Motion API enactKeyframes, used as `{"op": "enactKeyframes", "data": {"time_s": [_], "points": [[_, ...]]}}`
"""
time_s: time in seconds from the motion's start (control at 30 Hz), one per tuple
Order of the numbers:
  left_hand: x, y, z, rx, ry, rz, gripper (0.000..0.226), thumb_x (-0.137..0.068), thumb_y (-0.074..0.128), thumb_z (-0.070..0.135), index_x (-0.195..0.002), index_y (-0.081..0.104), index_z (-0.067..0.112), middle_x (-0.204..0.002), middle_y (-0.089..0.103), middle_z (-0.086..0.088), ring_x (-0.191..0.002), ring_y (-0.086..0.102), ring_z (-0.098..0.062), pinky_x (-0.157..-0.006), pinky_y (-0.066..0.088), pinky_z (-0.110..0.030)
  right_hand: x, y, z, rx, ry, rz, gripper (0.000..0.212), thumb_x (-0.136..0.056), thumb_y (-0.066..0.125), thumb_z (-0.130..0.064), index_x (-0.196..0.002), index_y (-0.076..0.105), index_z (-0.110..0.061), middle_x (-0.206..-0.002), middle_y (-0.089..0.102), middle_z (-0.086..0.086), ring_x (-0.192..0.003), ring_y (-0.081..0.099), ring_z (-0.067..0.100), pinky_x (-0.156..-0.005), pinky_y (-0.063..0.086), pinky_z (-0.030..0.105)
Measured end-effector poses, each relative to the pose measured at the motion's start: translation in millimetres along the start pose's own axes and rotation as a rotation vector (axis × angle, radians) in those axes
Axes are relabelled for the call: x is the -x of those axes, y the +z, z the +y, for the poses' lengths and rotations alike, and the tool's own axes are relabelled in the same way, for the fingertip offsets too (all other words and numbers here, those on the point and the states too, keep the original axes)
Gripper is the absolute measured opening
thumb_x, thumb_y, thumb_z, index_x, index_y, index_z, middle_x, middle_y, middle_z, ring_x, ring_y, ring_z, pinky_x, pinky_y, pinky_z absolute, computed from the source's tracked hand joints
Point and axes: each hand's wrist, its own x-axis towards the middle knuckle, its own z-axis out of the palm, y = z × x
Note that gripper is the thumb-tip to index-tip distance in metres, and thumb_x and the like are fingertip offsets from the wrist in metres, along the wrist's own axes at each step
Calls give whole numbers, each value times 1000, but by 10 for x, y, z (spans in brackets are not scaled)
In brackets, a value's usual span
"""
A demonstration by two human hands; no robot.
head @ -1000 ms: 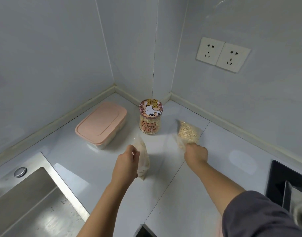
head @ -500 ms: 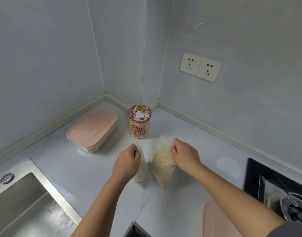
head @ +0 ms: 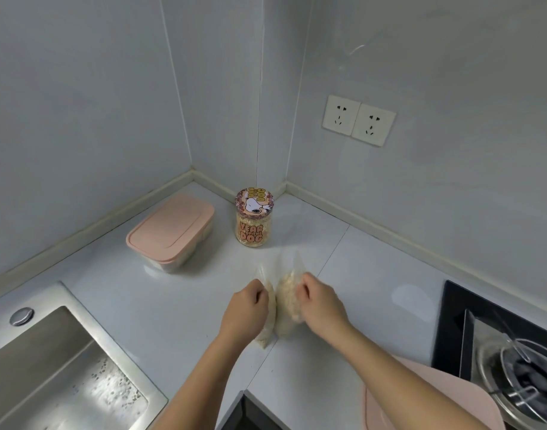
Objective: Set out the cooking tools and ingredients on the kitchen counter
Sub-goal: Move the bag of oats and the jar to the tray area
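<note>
Two clear plastic bags of pale grain stand side by side on the white counter (head: pixel 374 274). My left hand (head: pixel 245 308) grips the left bag (head: pixel 267 333) near its top. My right hand (head: pixel 320 302) grips the right bag (head: pixel 286 293), whose empty upper part sticks up. The two bags touch each other. Behind them stands a glass jar (head: pixel 254 223) with a cartoon dog on its lid, filled with similar grain. A food box with a pink lid (head: pixel 169 231) lies to the jar's left, near the wall.
A steel sink (head: pixel 49 373) takes up the lower left. At the right is a black gas hob (head: pixel 507 352) with a burner. A pink board (head: pixel 433 398) lies at the counter's front right, partly under my right arm. Two wall sockets (head: pixel 357 119) sit above.
My right hand has brought its bag from the far right in beside the left bag, and both hands have drawn closer together. The camera has tilted so that more of the hob shows.
</note>
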Motion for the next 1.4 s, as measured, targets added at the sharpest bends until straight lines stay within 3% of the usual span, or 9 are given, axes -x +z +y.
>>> {"op": "enactKeyframes", "data": {"time_s": [0.33, 0.5, 0.63, 0.73, 0.83, 1.0, 1.17, 1.3, 1.4], "points": [[-8, -46, -33, 59, 52, -82, 28, -89, 48, 12, -62, 43, 18, -58, 45, 9, -57, 38, -8, -52, 30, -18, 114, 195, -32, -253, -69, -137, 34, -97, 49, -17, -67, 34, -22, -59, 39, -8, -55, 32, 5, -55, 30, 20], [-50, 26, -127, 123, -19, -123, 23, -89, 50, 12, -67, 54, 12, -64, 53, 2, -63, 46, -13, -60, 38, -25, 117, 276, 42, -309, 26, -170, 21, -96, 52, -19, -75, 50, -13, -63, 45, -9, -57, 38, 6, -54, 32, 16], [-67, 8, -203, 178, -22, -174, 27, -91, 50, 7, -77, 69, 20, -87, 64, 2, -82, 58, -15, -73, 45, -23, 120, 265, 78, -412, 118, -196, 24, -96, 49, -19, -83, 57, 0, -65, 46, -5, -61, 41, 10, -58, 35, 24], [-83, -29, -268, 218, -6, -211, 38, -89, 48, -6, -81, 72, 22, -100, 60, -3, -92, 58, -14, -73, 44, -14, 143, 215, 73, -489, 145, -218, 21, -94, 53, -21, -80, 62, -7, -66, 51, -9, -62, 46, 6, -57, 39, 17], [-102, -62, -334, 228, 29, -255, 47, -87, 44, -15, -86, 77, 18, -93, 54, -3, -83, 55, -12, -68, 45, -14, 158, 231, 79, -468, 124, -220, 16, -89, 63, -29, -76, 60, -19, -67, 50, -12, -62, 45, 4, -58, 38, 15], [-147, -92, -423, 243, 57, -292, 60, -83, 45, -20, -79, 80, 29, -91, 51, -2, -86, 53, -14, -74, 46, -16, 176, 274, 72, -420, 121, -201, 17, -78, 72, -27, -78, 57, -20, -71, 52, -12, -61, 46, 2, -57, 38, 10], [-174, -115, -429, 278, 58, -341, 58, -84, 42, -21, -80, 80, 23, -92, 51, -1, -87, 53, -12, -75, 45, -15, 207, 322, 16, -261, 106, -153, 24, -72, 70, -23, -70, 47, -19, -66, 44, -8, -57, 37, 8, -50, 31, 16], [-168, -108, -404, 232, 94, -154, 47, -81, 47, -16, -75, 73, 22, -94, 58, -1, -86, 57, -13, -72, 45, -16, 210, 325, 12, -171, 93, -135, 29, -76, 65, -18, -62, 41, -21, -62, 44, -7, -55, 36, 10, -51, 30, 19], [-240, -192, -302, -154, 459, 25, 36, -79, 55, -8, -95, 59, 24, -108, 52, 7, -96, 53, -7, -79, 43, -18, 219, 297, 26, -157, 101, -147, 27, -77, 63, -16, -61, 41, -18, -60, 43, -5, -56, 36, 12, -53, 30, 24]]}}
